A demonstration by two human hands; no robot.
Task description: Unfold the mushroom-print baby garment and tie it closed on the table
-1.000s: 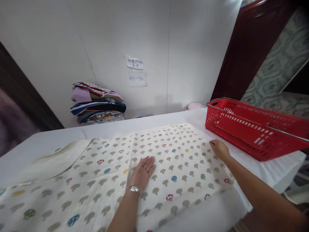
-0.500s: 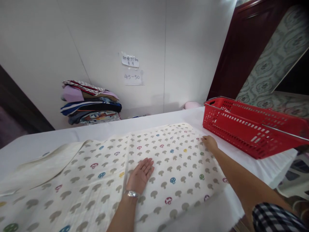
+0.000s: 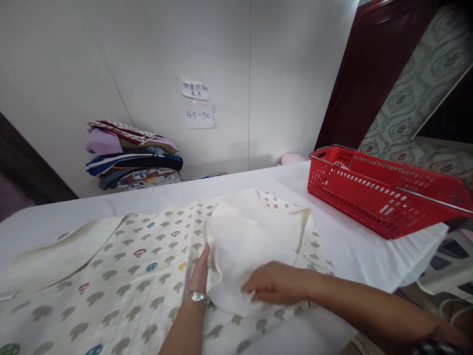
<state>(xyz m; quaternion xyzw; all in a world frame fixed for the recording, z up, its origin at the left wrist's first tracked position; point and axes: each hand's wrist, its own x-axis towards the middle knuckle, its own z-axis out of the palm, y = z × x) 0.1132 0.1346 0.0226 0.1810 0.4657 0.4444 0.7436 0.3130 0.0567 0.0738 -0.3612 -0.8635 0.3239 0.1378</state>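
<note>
- Hands first: your right hand (image 3: 275,288) has a pinch on the turned-over edge of the mushroom-print blanket (image 3: 121,276), carrying it across toward your left, so the plain cream underside faces up over the middle of the cloth.
- Your left hand (image 3: 200,273) lies with fingers straight and together, edge-on against the cloth, partly tucked under the turned flap. It grips nothing; it seems to mark the line where the fold should land and to pin the lower layer so it does not slide.
- A silver wristwatch (image 3: 198,297) sits on your left wrist, just clear of the flap.
- The blanket is spread flat on the white worktop (image 3: 354,246), printed side up to your left, with a plain cream band lying turned over at its far left end. The flap bulges in the middle, so it is not yet laid smooth.
- To your right, near the blanket but apart from it, a red plastic basket (image 3: 377,197) with a metal handle stands on the worktop at its corner, tilted in this view.
- Farther off, at the wall behind the worktop, a stack of folded clothes (image 3: 133,155) sits to the left, well apart from your hands.
- Above that stack, two paper notes (image 3: 197,103) are stuck to the white wall; the lower one reads 45-50.
</note>
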